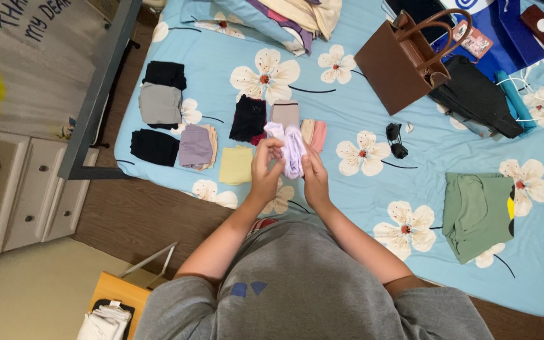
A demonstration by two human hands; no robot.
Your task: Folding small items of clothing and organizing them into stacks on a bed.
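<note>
Two hands meet over the near edge of the bed [373, 189], and both are closed on one small lilac-and-white garment [292, 148]: the left hand [266, 169] has its fingers curled round the garment's left side, the right hand [315, 175] pinches its right side from below. The piece hangs bunched between them, just above the blue flowered sheet and in front of a row of folded clothes. It looks thin, soft and very light, a limp knit that would slump and crease wherever it is not supported; it should not slip much, and nothing about it seems fragile. Taking it by two edges or corners would likely spread it flat better than a grip in the middle. Its colour is pale lilac with a whiter fold showing at the top left, no pattern that can be made out. Just left lies a folded yellow piece [236, 165], further left a mauve piece [196, 146] and a black piece [154, 147]; far right stands a brown handbag [404, 60], with sunglasses [396, 140] nearer
</note>
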